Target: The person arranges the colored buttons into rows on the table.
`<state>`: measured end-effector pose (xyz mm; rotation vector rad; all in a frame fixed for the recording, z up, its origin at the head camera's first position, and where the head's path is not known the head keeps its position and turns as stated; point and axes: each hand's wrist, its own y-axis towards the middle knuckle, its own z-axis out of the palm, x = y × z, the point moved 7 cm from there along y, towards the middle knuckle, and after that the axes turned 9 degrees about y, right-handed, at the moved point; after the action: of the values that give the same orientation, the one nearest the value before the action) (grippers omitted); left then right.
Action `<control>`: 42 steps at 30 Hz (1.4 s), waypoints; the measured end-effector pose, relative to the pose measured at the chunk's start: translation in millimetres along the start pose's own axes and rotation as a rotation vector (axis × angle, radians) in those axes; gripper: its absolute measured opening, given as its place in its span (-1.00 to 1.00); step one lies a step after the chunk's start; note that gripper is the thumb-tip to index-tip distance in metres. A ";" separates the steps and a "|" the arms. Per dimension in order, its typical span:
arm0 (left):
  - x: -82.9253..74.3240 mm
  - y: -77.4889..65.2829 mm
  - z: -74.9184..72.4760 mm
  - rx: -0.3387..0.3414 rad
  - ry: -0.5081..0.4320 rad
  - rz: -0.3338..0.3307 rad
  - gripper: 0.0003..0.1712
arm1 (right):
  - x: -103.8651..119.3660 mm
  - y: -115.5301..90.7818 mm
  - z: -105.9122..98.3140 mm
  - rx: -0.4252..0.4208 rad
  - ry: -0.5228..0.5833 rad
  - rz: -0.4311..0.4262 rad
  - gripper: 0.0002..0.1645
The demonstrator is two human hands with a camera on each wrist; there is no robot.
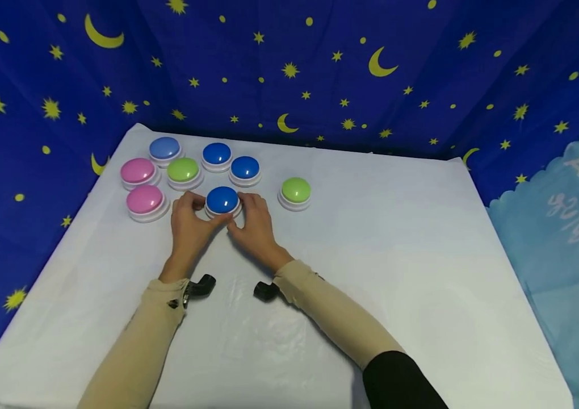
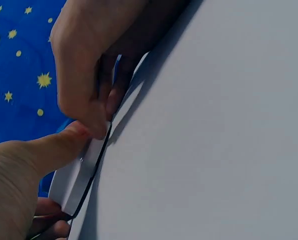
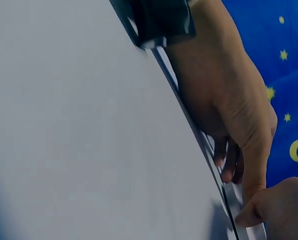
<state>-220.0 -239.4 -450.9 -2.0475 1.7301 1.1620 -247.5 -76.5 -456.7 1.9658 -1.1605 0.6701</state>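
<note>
A blue dome-topped push button (image 1: 222,199) with a round white base stands on the white-covered table between both hands. My left hand (image 1: 191,225) grips the base from the left, thumb along its near side. From the right, my right hand (image 1: 256,228) holds the same base, its thumb close to the left thumb. In the left wrist view the white base (image 2: 71,182) shows at the thumb of the left hand (image 2: 19,175). The right wrist view has the right hand (image 3: 287,207) at the lower corner; the blue dome is hidden there.
Behind and left stand two pink buttons (image 1: 138,171), a green button (image 1: 183,170), a lighter blue button (image 1: 164,149) and two blue buttons (image 1: 216,154). Another green button (image 1: 296,191) stands right of the right hand. A starry blue curtain (image 1: 320,79) hangs behind the table (image 1: 397,272).
</note>
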 end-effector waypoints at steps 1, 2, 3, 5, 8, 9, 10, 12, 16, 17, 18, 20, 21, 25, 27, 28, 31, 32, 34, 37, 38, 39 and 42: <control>-3.1 -2.8 2.5 0.011 -0.002 0.008 -0.21 | -1.6 -4.5 -3.5 0.005 -0.003 0.000 -0.18; -6.1 -5.9 4.7 0.023 -0.005 0.016 -0.21 | -3.1 -9.1 -7.0 0.010 -0.001 0.001 -0.16; -9.6 -8.9 6.6 0.032 -0.008 0.028 -0.22 | -4.6 -13.8 -10.6 0.011 -0.003 -0.001 -0.15; -16.2 -15.7 10.1 0.047 -0.009 0.053 -0.22 | -7.4 -23.9 -18.0 0.012 0.001 0.002 -0.12; -26.0 -26.7 15.0 0.063 -0.010 0.095 -0.21 | -9.4 -40.9 -30.1 0.009 0.027 0.006 -0.11; -29.3 -30.6 16.6 0.068 -0.008 0.110 -0.21 | -9.7 -46.9 -34.5 0.005 0.035 0.007 -0.11; -32.8 -34.5 18.1 0.071 -0.007 0.126 -0.21 | -9.9 -52.8 -39.2 0.001 0.047 0.008 -0.11; -40.5 -42.2 21.3 0.070 -0.006 0.158 -0.20 | -10.7 -64.7 -49.5 -0.014 0.069 0.007 -0.12; -61.5 -57.9 31.9 0.084 -0.043 0.214 -0.19 | -15.6 -86.7 -73.7 -0.059 0.100 0.006 -0.16; -67.5 -61.4 35.4 0.090 -0.057 0.224 -0.19 | -17.3 -91.8 -80.3 -0.072 0.108 0.008 -0.17; -73.3 -64.7 39.6 0.100 -0.071 0.230 -0.20 | -19.0 -96.7 -86.9 -0.083 0.112 0.010 -0.18; -85.0 -70.5 48.6 0.119 -0.097 0.238 -0.21 | -22.4 -105.5 -100.0 -0.103 0.125 0.015 -0.19; -90.4 -72.9 53.5 0.128 -0.105 0.238 -0.22 | -23.9 -109.3 -106.4 -0.113 0.129 0.018 -0.18; -112.9 -80.6 73.7 0.168 -0.146 0.232 -0.26 | -31.9 -120.5 -130.2 -0.156 0.116 0.032 -0.19; -123.5 -83.6 83.9 0.189 -0.166 0.228 -0.29 | -36.9 -124.3 -141.2 -0.178 0.105 0.047 -0.19; -128.5 -84.9 88.8 0.200 -0.178 0.226 -0.30 | -39.9 -125.7 -146.3 -0.187 0.103 0.058 -0.19; -141.1 -87.5 102.1 0.232 -0.209 0.217 -0.34 | -50.3 -128.8 -160.2 -0.204 0.099 0.101 -0.18; -144.4 -87.7 106.4 0.241 -0.222 0.209 -0.35 | -54.5 -129.1 -164.4 -0.209 0.099 0.113 -0.18; -150.4 -87.2 114.9 0.256 -0.243 0.203 -0.37 | -62.6 -129.0 -172.7 -0.218 0.100 0.137 -0.16; -159.5 -84.2 127.6 0.265 -0.263 0.206 -0.41 | -75.0 -126.6 -185.2 -0.229 0.090 0.170 -0.13; -163.0 -83.1 132.1 0.273 -0.268 0.206 -0.42 | -79.6 -125.5 -189.5 -0.233 0.084 0.184 -0.12; -166.8 -82.4 136.5 0.279 -0.269 0.211 -0.45 | -83.9 -124.3 -193.8 -0.236 0.075 0.199 -0.12; -178.1 -78.2 147.3 0.301 -0.273 0.239 -0.50 | -97.6 -118.0 -205.0 -0.253 0.068 0.236 -0.12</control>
<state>-210.2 4.4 -452.0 -1.4696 1.9098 1.1035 -200.0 174.8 -447.9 1.5994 -1.3766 0.6687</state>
